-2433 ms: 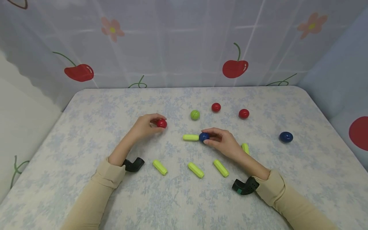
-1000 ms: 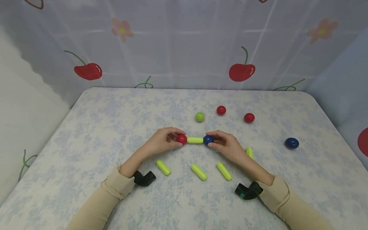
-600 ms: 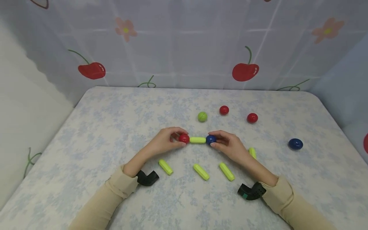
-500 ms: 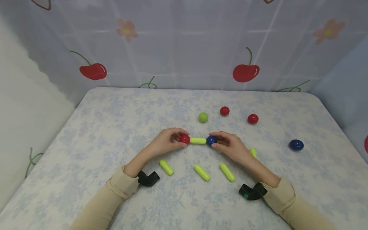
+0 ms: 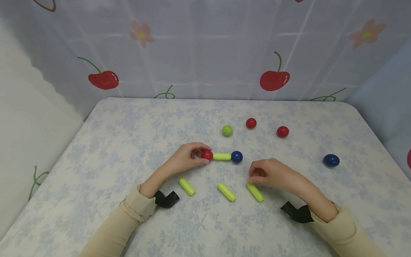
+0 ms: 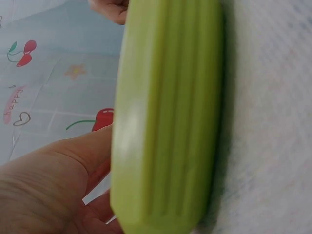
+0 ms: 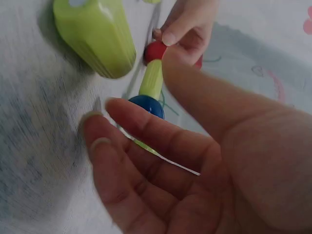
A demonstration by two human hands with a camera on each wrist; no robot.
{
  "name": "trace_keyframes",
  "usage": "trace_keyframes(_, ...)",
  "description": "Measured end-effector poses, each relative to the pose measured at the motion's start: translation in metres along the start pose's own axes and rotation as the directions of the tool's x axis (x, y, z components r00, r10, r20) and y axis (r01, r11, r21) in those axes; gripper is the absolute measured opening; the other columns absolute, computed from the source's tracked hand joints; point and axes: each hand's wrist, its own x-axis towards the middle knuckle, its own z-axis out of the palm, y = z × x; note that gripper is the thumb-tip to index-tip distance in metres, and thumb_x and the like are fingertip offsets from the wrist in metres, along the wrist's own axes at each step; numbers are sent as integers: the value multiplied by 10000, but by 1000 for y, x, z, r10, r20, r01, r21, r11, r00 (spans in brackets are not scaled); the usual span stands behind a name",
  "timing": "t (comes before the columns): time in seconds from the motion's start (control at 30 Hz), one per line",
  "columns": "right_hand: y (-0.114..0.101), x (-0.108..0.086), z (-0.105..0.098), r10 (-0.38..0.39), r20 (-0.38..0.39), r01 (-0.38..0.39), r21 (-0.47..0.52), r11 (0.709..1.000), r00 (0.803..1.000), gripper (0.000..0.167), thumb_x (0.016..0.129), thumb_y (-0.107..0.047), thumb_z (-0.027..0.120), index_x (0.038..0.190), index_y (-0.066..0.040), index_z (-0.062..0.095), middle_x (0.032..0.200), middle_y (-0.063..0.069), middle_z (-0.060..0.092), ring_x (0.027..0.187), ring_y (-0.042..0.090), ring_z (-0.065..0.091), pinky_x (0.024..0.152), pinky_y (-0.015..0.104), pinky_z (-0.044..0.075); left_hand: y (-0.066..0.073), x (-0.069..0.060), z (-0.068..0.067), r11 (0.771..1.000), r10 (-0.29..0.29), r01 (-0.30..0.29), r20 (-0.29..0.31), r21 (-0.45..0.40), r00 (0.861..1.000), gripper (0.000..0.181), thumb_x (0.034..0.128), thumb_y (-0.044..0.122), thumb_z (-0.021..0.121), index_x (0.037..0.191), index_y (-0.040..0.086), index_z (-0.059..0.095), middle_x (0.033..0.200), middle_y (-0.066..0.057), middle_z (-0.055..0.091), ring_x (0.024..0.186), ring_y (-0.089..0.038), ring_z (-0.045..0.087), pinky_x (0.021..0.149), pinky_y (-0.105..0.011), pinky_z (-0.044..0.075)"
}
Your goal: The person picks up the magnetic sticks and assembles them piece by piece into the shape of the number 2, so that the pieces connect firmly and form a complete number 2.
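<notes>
A red ball [image 5: 207, 155] is pinched between the thumb and fingers of my left hand [image 5: 186, 157]. From it a yellow-green rod [image 5: 222, 156] runs right to a blue ball [image 5: 237, 157], the three in a row. My right hand [image 5: 273, 174] is over the top end of a loose yellow-green rod [image 5: 255, 193]. In the right wrist view its fingers [image 7: 161, 141] are loosely bent with nothing between them. Other loose rods are a middle rod [image 5: 226, 192] and a left rod [image 5: 187, 187], the latter beside my left wrist.
Toward the back of the table [image 5: 154, 121] are a green ball [image 5: 227, 131], a red ball [image 5: 251, 123] and another red ball [image 5: 283, 131]. A second blue ball [image 5: 331, 160] sits at the right. A curtain [image 5: 199, 50] hangs behind the table.
The left hand brought its red ball rightward to the rod's left end, then stayed. My right hand let go of the blue ball and moved right and nearer, now covering the rightmost rod.
</notes>
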Motion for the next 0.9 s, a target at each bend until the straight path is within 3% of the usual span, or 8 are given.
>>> trace_keyframes(0.13,-4,-4,6,-13,66,15,-30,999,998,254,811,-323,734,798,-141,557,625,-85,452,555,59,405,523,247,365,-1,0,0,1000,9,-9,-13,9,1000,334,824,139,737,1142,95,643,984,16,624,855,-141,562,708,-295,473)
trace_keyframes(0.27,-3,-3,10,-43,98,44,-10,999,994,234,826,-275,730,788,-155,533,611,-92,439,540,43,396,519,236,357,-2,1,0,1000,5,-5,-17,26,1000,328,822,136,739,1135,102,647,971,23,625,840,-135,563,692,-289,474)
trace_keyframes(0.43,6,1,12,-94,94,82,126,989,991,121,889,-195,659,826,-140,572,628,-92,478,540,52,431,517,236,379,-2,3,0,999,13,-12,-22,34,1000,328,817,142,745,1131,104,657,952,24,630,815,-136,560,664,-284,467)
trace_keyframes(0.53,12,6,13,-67,78,42,284,958,995,111,914,-188,627,888,-85,596,664,-43,529,566,100,465,515,248,397,-2,2,-1,1000,10,-9,-25,27,1000,331,814,146,748,1130,99,660,936,21,631,802,-138,560,653,-281,464)
trace_keyframes(0.63,17,12,17,19,77,-55,493,868,997,174,941,-174,581,964,-1,585,711,40,577,612,156,510,519,255,425,-2,2,0,1000,4,-4,-24,19,1000,332,812,147,750,1129,98,664,930,19,633,795,-139,562,646,-280,464)
trace_keyframes(0.7,19,15,20,87,88,-123,630,766,992,232,959,-178,547,1026,44,563,767,74,603,671,171,553,548,263,469,-3,1,0,1000,4,-4,-25,16,1000,333,811,146,751,1130,98,666,932,16,635,794,-141,563,643,-282,464)
trace_keyframes(0.8,20,18,26,166,117,-193,788,584,979,307,976,-196,518,1103,84,526,845,99,625,757,174,610,659,288,522,-4,1,1,1000,8,-8,-28,17,1000,339,810,143,752,1135,97,668,947,11,639,801,-141,565,644,-284,464)
trace_keyframes(0.9,20,19,30,200,142,-219,865,452,970,346,981,-199,512,1156,100,500,890,112,638,803,180,640,751,334,518,-4,1,1,1000,9,-9,-30,19,1000,344,808,146,754,1137,92,668,956,7,642,806,-139,569,650,-285,464)
